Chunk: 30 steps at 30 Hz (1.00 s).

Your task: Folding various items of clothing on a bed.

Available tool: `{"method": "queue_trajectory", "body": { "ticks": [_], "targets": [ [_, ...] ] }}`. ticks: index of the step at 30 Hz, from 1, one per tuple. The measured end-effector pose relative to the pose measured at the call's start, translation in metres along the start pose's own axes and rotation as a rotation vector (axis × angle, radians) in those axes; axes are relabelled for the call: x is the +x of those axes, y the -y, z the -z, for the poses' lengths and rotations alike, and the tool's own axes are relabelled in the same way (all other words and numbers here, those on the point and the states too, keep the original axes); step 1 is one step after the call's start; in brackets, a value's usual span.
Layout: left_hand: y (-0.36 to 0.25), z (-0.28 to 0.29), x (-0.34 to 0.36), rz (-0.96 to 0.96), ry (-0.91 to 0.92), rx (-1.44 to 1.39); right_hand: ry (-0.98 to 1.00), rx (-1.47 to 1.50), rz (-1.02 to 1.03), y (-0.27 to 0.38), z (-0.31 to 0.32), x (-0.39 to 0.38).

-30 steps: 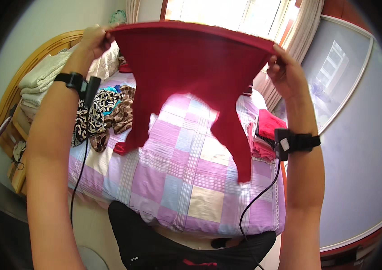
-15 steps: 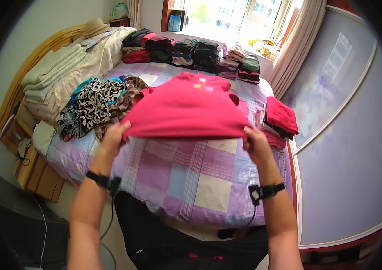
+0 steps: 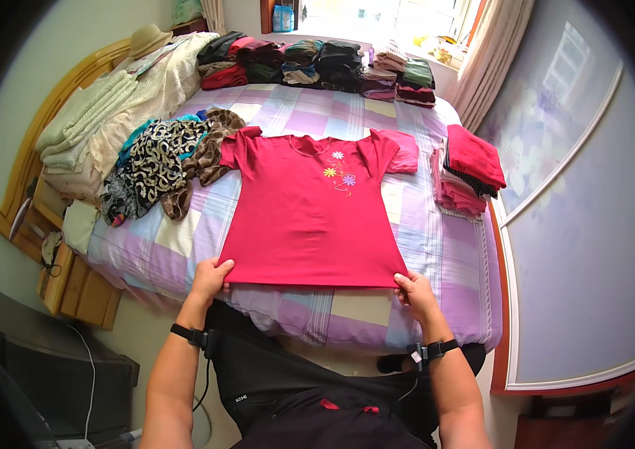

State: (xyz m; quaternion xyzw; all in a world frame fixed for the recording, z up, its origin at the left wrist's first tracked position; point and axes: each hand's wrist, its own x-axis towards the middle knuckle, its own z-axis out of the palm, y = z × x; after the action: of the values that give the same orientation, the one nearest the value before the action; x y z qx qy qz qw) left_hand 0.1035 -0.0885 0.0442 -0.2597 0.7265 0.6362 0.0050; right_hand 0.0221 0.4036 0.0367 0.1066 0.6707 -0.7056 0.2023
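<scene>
Spreading a red shirt (image 3: 310,217) flat on the bed (image 3: 437,247).
Left hand (image 3: 211,278) and right hand (image 3: 415,292) pinch its hem; an uneven tug could wrinkle it.

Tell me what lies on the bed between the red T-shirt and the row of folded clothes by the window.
In the head view, nothing: between the red T-shirt and the row of folded clothes only the bare checked bedspread shows.

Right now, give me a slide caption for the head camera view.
Both hands, left hand and right hand, pinch the hem of a red T-shirt spread flat on a checked bedspread.
</scene>
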Motion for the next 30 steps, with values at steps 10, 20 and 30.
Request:
{"method": "queue_trajectory", "body": {
  "ticks": [10,20,30],
  "targets": [
    [0.026,0.006,-0.060,0.092,0.157,0.168,0.118,-0.295,-0.045,-0.005,0.036,-0.057],
    [-0.010,-0.003,-0.060,0.217,0.135,0.887,0.011,-1.087,-0.111,0.006,0.041,-0.073],
    [-0.051,-0.029,0.117,0.011,-0.066,0.400,0.029,-0.973,0.404,0.044,-0.013,0.024]
  ]
}}
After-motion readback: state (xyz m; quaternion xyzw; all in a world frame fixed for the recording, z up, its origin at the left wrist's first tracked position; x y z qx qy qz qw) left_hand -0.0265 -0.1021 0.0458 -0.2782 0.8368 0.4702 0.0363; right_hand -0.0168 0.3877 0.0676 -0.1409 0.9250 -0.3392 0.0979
